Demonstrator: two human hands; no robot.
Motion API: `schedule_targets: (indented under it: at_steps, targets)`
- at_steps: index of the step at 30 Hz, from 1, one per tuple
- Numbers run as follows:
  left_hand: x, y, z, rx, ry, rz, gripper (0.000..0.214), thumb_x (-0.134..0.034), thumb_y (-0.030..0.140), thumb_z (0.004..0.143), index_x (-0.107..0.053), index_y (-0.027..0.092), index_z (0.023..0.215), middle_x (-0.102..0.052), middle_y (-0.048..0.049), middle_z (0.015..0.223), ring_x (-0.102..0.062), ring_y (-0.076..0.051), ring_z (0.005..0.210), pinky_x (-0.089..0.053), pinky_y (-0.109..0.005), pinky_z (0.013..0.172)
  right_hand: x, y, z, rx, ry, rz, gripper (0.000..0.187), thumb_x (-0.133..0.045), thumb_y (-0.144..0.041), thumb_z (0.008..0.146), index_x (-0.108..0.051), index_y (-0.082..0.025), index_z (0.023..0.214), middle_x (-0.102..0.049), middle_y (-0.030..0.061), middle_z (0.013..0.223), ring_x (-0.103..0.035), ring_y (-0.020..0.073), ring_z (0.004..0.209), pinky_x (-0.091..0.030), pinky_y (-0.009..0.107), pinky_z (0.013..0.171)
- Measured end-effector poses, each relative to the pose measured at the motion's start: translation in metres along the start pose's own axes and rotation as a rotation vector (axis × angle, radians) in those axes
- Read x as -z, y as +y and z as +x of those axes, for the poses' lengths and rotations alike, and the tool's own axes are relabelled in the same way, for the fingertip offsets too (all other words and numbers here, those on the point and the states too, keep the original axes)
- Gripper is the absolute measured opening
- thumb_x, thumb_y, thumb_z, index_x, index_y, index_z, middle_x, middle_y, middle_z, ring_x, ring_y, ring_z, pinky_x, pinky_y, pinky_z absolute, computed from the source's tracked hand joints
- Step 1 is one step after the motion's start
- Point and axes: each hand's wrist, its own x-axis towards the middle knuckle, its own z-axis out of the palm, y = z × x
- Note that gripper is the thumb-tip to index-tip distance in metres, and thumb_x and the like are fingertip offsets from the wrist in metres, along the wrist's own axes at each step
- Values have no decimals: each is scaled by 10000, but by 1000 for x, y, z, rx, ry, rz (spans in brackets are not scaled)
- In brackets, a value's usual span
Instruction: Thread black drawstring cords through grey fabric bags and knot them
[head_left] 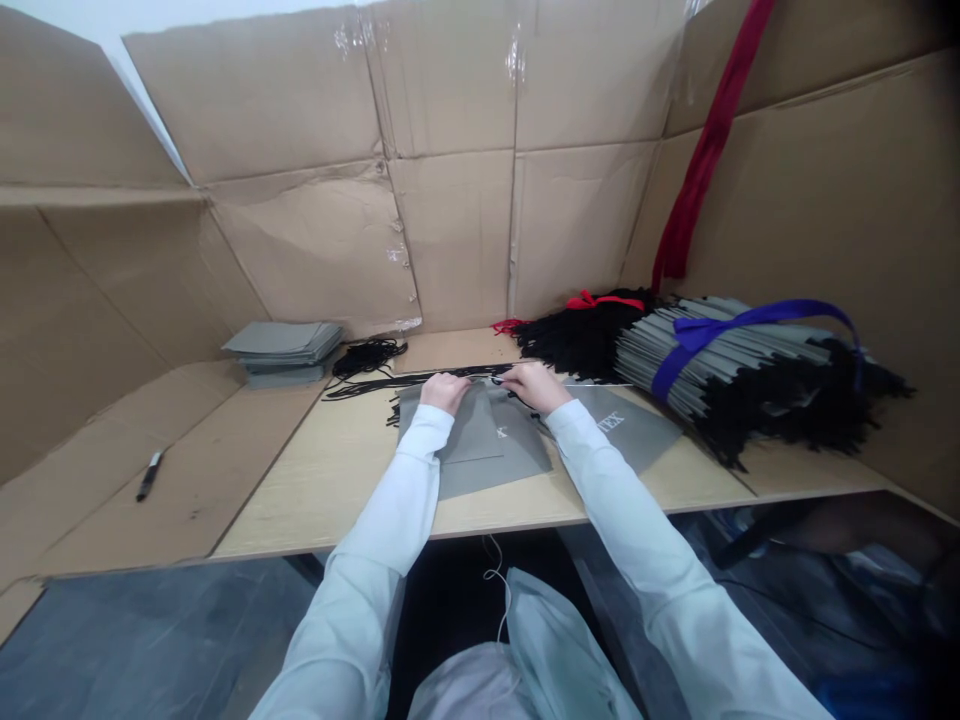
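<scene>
A flat grey fabric bag (480,465) with a printed line and light lettering lies in front of me. My left hand (445,391) is closed in a pinch at the bag's top left edge. My right hand (535,386) is closed at the top right, where a bit of black cord shows under the fingers; the fingertips are too small to make out fully. Partly beneath my right forearm lies a second grey bag (649,430) with white letters. Long black cords (375,385) stretch across the table just behind the hands.
A stack of grey pieces (285,345) and a coil of black cord (369,356) sit back left. A marker (149,477) lies at left. Back right are a grey bundle tied with purple ribbon (697,335) and a black cord bundle (585,335). Cardboard walls (450,230) enclose the table.
</scene>
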Motion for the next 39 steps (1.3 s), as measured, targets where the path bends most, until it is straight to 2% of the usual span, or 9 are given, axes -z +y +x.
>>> schedule_targets:
  at_steps: [3, 7, 22, 26, 32, 36, 39]
  targets:
    - [6, -9, -1, 16, 21, -46, 216, -436, 314, 748, -627, 213, 741, -627, -46, 719, -545, -127, 673, -368, -233, 648, -3, -8, 1, 43, -55, -4, 274, -408, -345, 770, -596, -212, 919, -610, 51, 880, -524, 136, 837, -328, 185, 702]
    - [7, -12, -2, 30, 48, -60, 213, -437, 301, 748, -630, 214, 770, -633, -46, 728, -553, -120, 668, -383, -223, 655, -2, -15, 0, 44, -80, 1, 277, -407, -336, 774, -602, -197, 913, -610, 66, 873, -524, 135, 846, -326, 179, 709]
    - [3, -5, -2, -46, 79, -110, 200, -449, 197, 736, -619, 219, 838, -639, -30, 806, -580, -112, 715, -433, -209, 676, 6, -23, -5, -63, -12, -94, 297, -361, -325, 794, -581, -203, 952, -599, 80, 886, -516, 152, 862, -340, 205, 717]
    - [3, -5, -2, 34, 84, -207, 197, -456, 201, 732, -619, 233, 838, -636, -10, 827, -582, -114, 750, -442, -210, 705, 3, -20, -4, -38, 38, -98, 292, -344, -329, 800, -570, -222, 952, -591, 68, 889, -511, 155, 847, -335, 220, 704]
    - [4, -2, -3, 239, 96, -495, 224, -465, 260, 724, -604, 218, 895, -620, 2, 888, -569, -129, 833, -431, -242, 789, 6, -20, -4, 6, 110, -86, 307, -311, -321, 814, -569, -203, 931, -570, 72, 875, -488, 145, 846, -316, 213, 707]
    - [2, -2, -2, 297, 100, -674, 265, -473, 248, 713, -580, 193, 950, -601, -6, 938, -557, -133, 865, -419, -262, 821, 7, -21, -5, 46, 140, -78, 307, -307, -320, 817, -554, -206, 960, -561, 71, 875, -471, 142, 854, -306, 213, 710]
    - [2, -2, -2, 340, 134, -711, 245, -489, 247, 701, -599, 182, 910, -611, -7, 911, -556, -135, 867, -414, -269, 831, 5, -20, -5, 51, 156, -77, 301, -314, -321, 813, -562, -207, 939, -561, 67, 850, -470, 147, 838, -307, 216, 689]
